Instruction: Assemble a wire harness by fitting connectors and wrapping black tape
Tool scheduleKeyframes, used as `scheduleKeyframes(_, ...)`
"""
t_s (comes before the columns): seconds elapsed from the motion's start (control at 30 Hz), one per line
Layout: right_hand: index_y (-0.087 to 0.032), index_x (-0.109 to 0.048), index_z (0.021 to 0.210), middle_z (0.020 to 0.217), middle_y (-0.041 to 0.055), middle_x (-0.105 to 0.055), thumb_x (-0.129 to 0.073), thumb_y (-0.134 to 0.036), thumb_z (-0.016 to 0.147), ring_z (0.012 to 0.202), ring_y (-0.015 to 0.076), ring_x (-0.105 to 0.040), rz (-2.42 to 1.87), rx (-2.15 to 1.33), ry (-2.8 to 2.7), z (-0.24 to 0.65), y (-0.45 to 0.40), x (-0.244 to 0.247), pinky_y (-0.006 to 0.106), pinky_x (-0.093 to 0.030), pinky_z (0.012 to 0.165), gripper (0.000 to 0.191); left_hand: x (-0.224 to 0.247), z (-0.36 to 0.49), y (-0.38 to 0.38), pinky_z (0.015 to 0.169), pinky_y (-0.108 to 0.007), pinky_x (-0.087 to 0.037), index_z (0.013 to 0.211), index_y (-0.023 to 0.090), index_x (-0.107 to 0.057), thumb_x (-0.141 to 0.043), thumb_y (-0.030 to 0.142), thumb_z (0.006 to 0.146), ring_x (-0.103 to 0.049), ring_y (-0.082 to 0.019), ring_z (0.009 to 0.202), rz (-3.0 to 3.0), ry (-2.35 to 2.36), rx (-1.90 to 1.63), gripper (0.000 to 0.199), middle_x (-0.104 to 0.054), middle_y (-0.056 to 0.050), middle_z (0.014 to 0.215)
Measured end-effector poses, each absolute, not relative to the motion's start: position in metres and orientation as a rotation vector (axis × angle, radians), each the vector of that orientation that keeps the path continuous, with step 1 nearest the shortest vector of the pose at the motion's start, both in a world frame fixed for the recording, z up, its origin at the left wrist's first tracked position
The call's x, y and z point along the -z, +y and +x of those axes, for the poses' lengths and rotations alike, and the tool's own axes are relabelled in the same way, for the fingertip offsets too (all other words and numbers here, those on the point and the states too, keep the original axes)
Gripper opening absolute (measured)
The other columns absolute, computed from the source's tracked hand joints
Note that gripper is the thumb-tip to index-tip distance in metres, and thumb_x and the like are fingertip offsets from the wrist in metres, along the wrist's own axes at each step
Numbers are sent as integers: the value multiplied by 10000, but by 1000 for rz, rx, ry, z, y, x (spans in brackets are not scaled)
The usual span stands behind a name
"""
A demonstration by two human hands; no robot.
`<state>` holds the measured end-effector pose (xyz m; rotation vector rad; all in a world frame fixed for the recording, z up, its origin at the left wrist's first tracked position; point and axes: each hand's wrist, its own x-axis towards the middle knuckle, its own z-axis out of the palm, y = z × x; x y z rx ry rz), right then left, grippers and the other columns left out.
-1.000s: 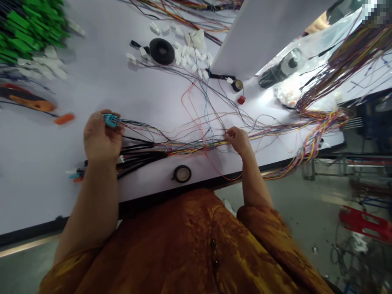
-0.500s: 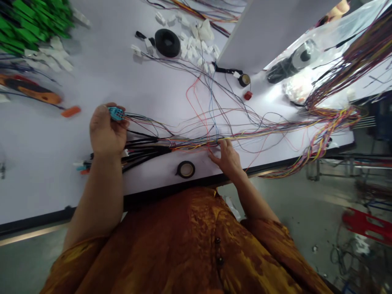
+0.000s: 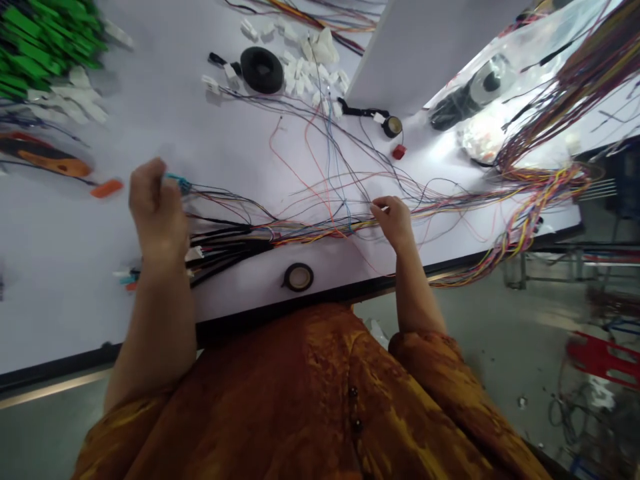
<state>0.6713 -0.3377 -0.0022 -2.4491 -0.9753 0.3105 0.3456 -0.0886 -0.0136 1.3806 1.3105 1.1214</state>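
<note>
My left hand (image 3: 159,212) is closed and slightly blurred, with its fingers curled. Against its right side shows a blue connector (image 3: 180,183), partly covered by the hand, with thin coloured wires running out to the right; the grip itself is hidden. My right hand (image 3: 395,219) pinches at a thin wire above the long wire bundle (image 3: 320,235), thumb and forefinger together. Black-sleeved branches (image 3: 235,248) of the bundle fan out towards my left forearm, ending in small white, blue and orange connectors.
A tape roll (image 3: 299,277) lies near the table's front edge. Farther back are a black roll (image 3: 261,69), white connectors (image 3: 300,73) and a red piece (image 3: 399,152). Green parts (image 3: 45,47) and an orange-handled tool (image 3: 50,160) lie left. An upright panel (image 3: 430,53) stands at back right.
My left hand has turned and shifted left, now covering more of the blue connector. My right hand has moved right and up from the bundle, its fingers now pinched. A loose red wire lies differently.
</note>
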Motion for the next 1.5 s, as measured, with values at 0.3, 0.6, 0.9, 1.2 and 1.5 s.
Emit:
scheduleKeyframes(0.3,-206,-610,685,602,-10,-603,-623,-159,710,608,162,-559,-2385,-528,-833,688,-338,13,321,-489,656,54,-32,441,-182,925,-330,-537,799,157,-681,-694,73,802,-697,-181,866,969,862,-131,85,-705,-67,861)
scheduleKeyframes(0.6,-201,-570,771,690,-8,-697,-711,-289,691,494,77,-587,-1820,-840,-490,680,-360,20,194,-452,445,184,-6,510,-184,926,-343,-568,1007,65,-639,-512,-44,835,-731,-200,907,533,917,-76,240,-735,-149,937)
scheduleKeyframes(0.9,-235,-464,794,746,-7,-690,-573,-222,711,503,72,-543,-1828,-792,-533,674,-363,28,222,-411,469,137,-11,514,-183,604,-155,-549,917,93,-631,-539,2,894,-678,-77,637,506,863,-126,131,-745,-104,896)
scheduleKeyframes(1.2,-235,-499,756,686,-14,-598,-544,-206,679,590,122,-480,-1985,-673,-848,684,-353,27,258,-367,531,94,3,519,-190,676,-98,-540,968,100,-666,-468,-104,824,-694,-64,772,397,876,-181,319,-706,-52,875)
scheduleKeyframes(1.5,-255,-420,767,725,-22,-685,-597,-250,762,425,75,-454,-1922,-803,-701,672,-344,14,230,-308,399,177,1,547,-190,405,-107,-359,993,61,-654,-421,-89,883,-442,0,430,458,835,-55,298,-740,-115,889)
